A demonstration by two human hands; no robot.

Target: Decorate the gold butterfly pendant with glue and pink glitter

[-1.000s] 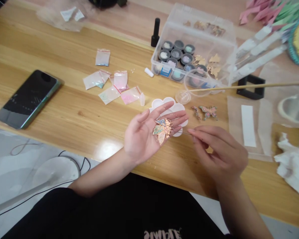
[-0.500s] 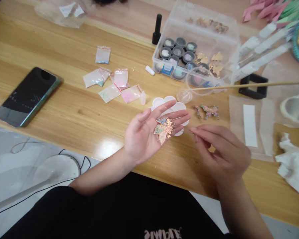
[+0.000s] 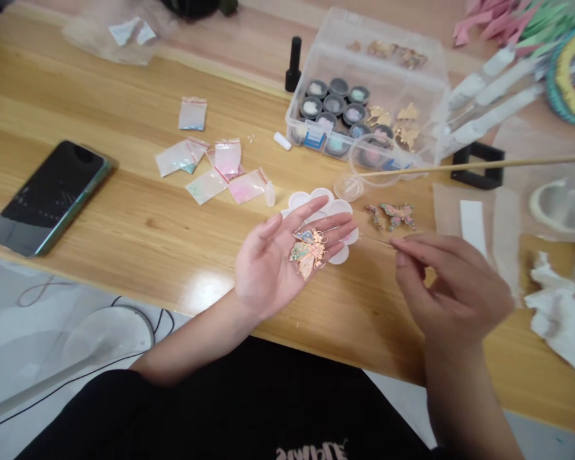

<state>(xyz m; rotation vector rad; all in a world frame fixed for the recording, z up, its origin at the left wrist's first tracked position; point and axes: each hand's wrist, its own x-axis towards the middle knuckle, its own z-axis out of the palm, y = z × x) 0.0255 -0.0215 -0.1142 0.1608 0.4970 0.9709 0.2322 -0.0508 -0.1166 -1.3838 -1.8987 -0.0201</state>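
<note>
Drawn back from the left palm, the right hand has shifted toward the desk's right end; the left hand has barely moved. Over the near edge, the left is open, palm up, fingers extended, with the butterfly ornament lying loose on it, probably to keep the decorated face level and visible. The right is nearly closed, thumb and forefinger pinching a thin tool by one end, which seems to leave its slender tip free for fine work.

Just beyond the left fingers sits a white palette, partly hidden, likely within easy reach; a second butterfly lies to its right. Toward the left corner rests a phone, apart from the small packets. Farther back, the open plastic box keeps small pots grouped, presumably for sorting colours.
</note>
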